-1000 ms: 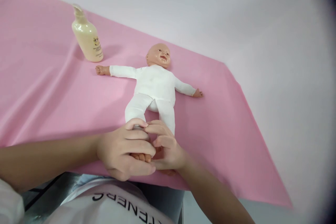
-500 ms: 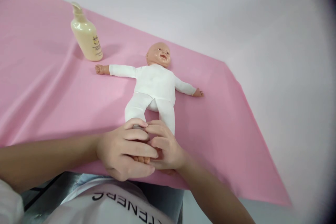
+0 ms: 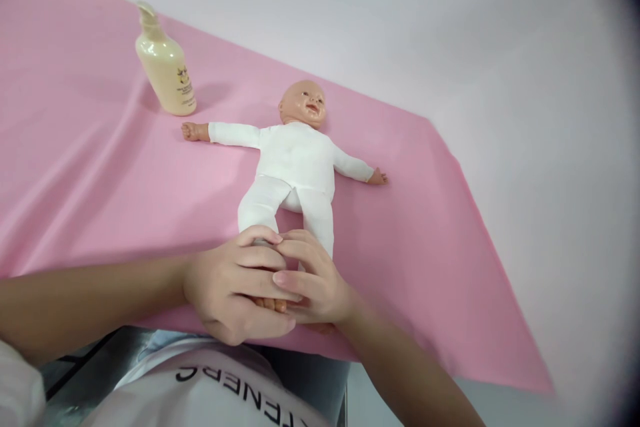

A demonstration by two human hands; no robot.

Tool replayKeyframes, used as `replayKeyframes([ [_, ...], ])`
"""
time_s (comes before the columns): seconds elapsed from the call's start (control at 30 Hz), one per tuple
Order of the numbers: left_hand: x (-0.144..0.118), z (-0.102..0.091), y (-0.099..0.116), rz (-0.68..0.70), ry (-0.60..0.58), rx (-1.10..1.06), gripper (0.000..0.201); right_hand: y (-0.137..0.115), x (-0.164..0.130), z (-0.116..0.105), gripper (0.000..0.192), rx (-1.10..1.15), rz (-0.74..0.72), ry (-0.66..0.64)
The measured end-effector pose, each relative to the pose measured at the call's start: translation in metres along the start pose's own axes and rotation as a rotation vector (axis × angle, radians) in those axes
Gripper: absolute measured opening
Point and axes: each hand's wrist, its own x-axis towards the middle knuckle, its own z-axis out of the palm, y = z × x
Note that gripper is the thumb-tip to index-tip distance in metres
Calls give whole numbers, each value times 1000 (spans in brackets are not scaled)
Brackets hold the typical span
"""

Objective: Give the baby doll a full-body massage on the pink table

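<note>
A baby doll (image 3: 295, 163) in a white bodysuit lies on its back on a pink cloth (image 3: 100, 167), arms spread, head toward the far side. My left hand (image 3: 227, 290) wraps around the doll's foot at the near end of its left-side leg. My right hand (image 3: 315, 280) closes on the same foot from the right, its fingers overlapping those of my left hand. The doll's toes peek out between my palms; most of the foot is hidden.
A cream pump bottle (image 3: 164, 65) stands upright on the cloth, beyond the doll's outstretched arm at the left. The cloth's right edge drops off at the table side; a pale wall lies behind. My white printed shirt fills the bottom of the view.
My right fingers have shifted slightly over my left hand around the doll's foot. The doll and the bottle have stayed where they were.
</note>
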Motion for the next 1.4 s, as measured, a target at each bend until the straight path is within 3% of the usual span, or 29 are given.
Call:
replayKeyframes([
  [0.13,4,0,1,-5,47,-24,26,1,0,0,26,2,6,-15],
  [0.4,2,-2,-7,77,-16,-12,19,2,-2,3,21,16,23,16],
  [0.6,8,-1,-1,15,17,-13,21,0,-5,2,23,-28,47,-49],
  [0.97,5,-2,-2,54,12,0,21,-2,-2,2,21,-41,34,-7],
  [1.13,3,-2,0,-28,-17,13,33,-3,-3,3,23,-91,62,-17],
  [1.27,5,-2,-1,-19,-54,17,24,-3,-5,3,29,-114,91,-120],
  [1.4,11,-4,-4,84,-42,4,16,-4,-3,3,27,-74,88,-47],
])
